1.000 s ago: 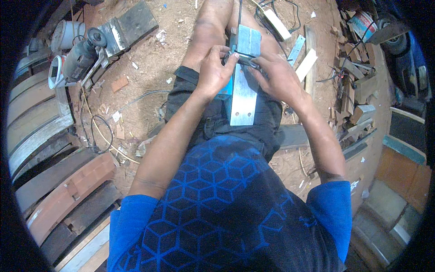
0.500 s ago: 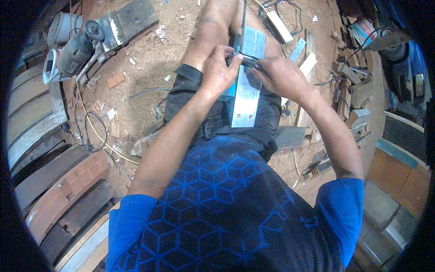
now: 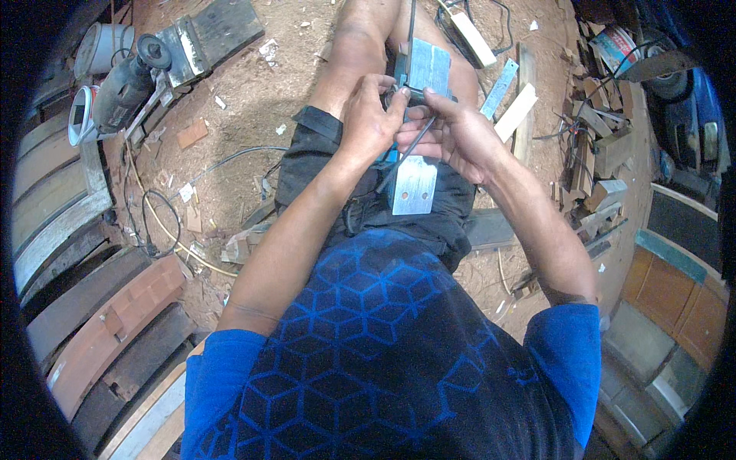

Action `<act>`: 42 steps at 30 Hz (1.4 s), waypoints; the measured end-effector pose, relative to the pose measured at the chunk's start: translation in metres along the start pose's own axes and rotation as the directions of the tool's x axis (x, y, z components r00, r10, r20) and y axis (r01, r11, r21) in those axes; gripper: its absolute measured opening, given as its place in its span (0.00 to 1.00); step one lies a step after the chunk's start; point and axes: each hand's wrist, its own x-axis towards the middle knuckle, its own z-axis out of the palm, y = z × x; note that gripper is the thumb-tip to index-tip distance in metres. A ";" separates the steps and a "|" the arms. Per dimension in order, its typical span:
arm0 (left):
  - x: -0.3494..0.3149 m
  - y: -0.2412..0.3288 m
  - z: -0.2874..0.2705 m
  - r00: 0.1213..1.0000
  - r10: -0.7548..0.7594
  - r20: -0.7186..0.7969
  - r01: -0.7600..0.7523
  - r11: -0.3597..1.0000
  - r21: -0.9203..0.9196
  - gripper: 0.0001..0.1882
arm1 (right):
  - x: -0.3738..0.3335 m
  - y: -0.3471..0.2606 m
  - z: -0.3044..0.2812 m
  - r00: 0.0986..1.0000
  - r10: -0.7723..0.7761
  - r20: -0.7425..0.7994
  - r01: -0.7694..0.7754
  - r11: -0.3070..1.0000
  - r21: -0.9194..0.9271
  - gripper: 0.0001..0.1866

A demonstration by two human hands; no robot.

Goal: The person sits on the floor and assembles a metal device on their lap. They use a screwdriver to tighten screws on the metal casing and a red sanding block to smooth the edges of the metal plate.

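Observation:
A blue power tool with a flat silver metal base (image 3: pixel 414 188) lies upside down along my lap and legs. Both hands meet at its middle. My left hand (image 3: pixel 369 115) is closed around the tool's body, its fingertips pressing at the gap between the two base plates. My right hand (image 3: pixel 454 136) pinches a thin dark rod (image 3: pixel 402 157) that slants down across the lower plate. The upper plate (image 3: pixel 431 65) shows beyond my fingers. What lies under my fingertips is hidden.
An angle grinder (image 3: pixel 126 88) and a metal block (image 3: pixel 207 34) lie on the sawdust floor at upper left. A cable (image 3: pixel 165 222) loops at the left. Wood strips (image 3: pixel 515 111) and scrap blocks (image 3: pixel 598 161) pile at the right. Curved wooden boards (image 3: pixel 69 307) stack at lower left.
My hands have stayed on the middle of the tool, with my fingers shifting slightly. The thin rod now slants lower across the plate. My head has tilted a little.

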 end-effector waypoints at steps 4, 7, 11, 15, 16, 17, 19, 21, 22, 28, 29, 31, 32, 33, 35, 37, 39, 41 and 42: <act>0.000 0.000 0.000 1.000 -0.011 0.009 0.011 1.000 -0.013 0.21 | -0.012 0.007 -0.001 0.989 -0.134 -0.056 0.113 0.952 -0.285 0.25; -0.001 0.000 0.000 1.000 0.007 0.020 -0.007 1.000 0.001 0.22 | -0.019 0.004 -0.034 0.889 -0.458 -0.016 0.313 0.632 -0.709 0.25; 0.001 -0.005 0.000 0.999 -0.001 0.043 -0.001 0.999 0.046 0.24 | -0.020 -0.001 -0.062 0.833 -0.552 0.037 0.249 0.315 -0.916 0.20; 0.000 -0.003 0.000 0.999 -0.003 0.049 0.002 0.999 0.032 0.24 | -0.013 0.001 -0.074 0.782 -0.564 0.265 0.319 -0.002 -0.948 0.17; -0.001 -0.003 0.000 0.999 0.000 0.049 -0.001 1.000 0.020 0.24 | -0.011 0.002 -0.076 0.776 -0.564 0.282 0.328 -0.022 -0.944 0.16; -0.001 -0.003 0.000 0.999 -0.003 0.053 0.001 0.999 0.033 0.24 | -0.009 0.003 -0.079 0.770 -0.563 0.300 0.336 -0.041 -0.941 0.15; -0.001 -0.002 0.000 0.998 -0.010 0.061 0.007 0.998 0.056 0.25 | -0.007 0.001 -0.081 0.748 -0.560 0.356 0.362 -0.105 -0.926 0.14; -0.001 -0.001 0.001 1.000 0.005 0.024 -0.006 1.000 0.024 0.24 | -0.009 -0.005 -0.080 0.714 -0.553 0.429 0.391 -0.192 -0.900 0.13; 0.000 -0.001 0.002 1.000 0.013 0.008 -0.013 1.000 0.007 0.23 | -0.009 -0.008 -0.081 0.701 -0.528 0.478 0.397 -0.268 -0.878 0.13; -0.001 -0.003 -0.001 0.998 -0.002 0.061 -0.001 0.999 0.045 0.25 | -0.009 -0.034 -0.077 0.536 -0.338 0.774 0.407 -0.700 -0.587 0.13; -0.001 -0.003 -0.001 0.998 -0.007 0.064 0.004 0.999 0.044 0.25 | -0.009 -0.034 -0.075 0.544 -0.337 0.769 0.399 -0.702 -0.590 0.14; 0.000 -0.003 -0.001 0.998 -0.017 0.069 0.014 0.999 0.040 0.24 | -0.009 -0.032 -0.070 0.644 -0.371 0.669 0.380 -0.604 -0.701 0.14; 0.000 -0.003 -0.001 0.998 -0.010 0.057 0.009 1.000 0.024 0.24 | -0.013 -0.028 -0.066 0.729 -0.389 0.563 0.353 -0.492 -0.796 0.14; -0.001 -0.002 0.000 0.999 -0.004 0.044 0.004 1.000 0.009 0.23 | -0.014 -0.026 -0.064 0.804 -0.388 0.450 0.310 -0.373 -0.875 0.15; -0.002 -0.001 0.000 0.999 -0.014 0.040 0.014 1.000 0.002 0.23 | -0.010 -0.021 -0.066 0.829 -0.403 0.388 0.282 -0.298 -0.912 0.17; -0.001 0.007 -0.002 0.997 -0.041 0.068 0.040 0.999 0.017 0.24 | -0.009 -0.016 -0.068 0.833 -0.429 0.349 0.267 -0.242 -0.933 0.18; -0.001 0.003 -0.001 0.997 -0.034 0.069 0.034 0.999 -0.009 0.24 | -0.010 -0.011 -0.068 0.815 -0.465 0.347 0.280 -0.210 -0.937 0.19; -0.002 -0.001 -0.003 0.997 -0.013 0.082 0.014 1.000 -0.005 0.24 | -0.012 -0.008 -0.070 0.770 -0.513 0.379 0.317 -0.208 -0.925 0.18; -0.002 -0.001 -0.006 0.996 0.003 0.094 -0.004 1.000 0.011 0.24 | -0.012 -0.007 -0.071 0.746 -0.536 0.396 0.337 -0.208 -0.918 0.18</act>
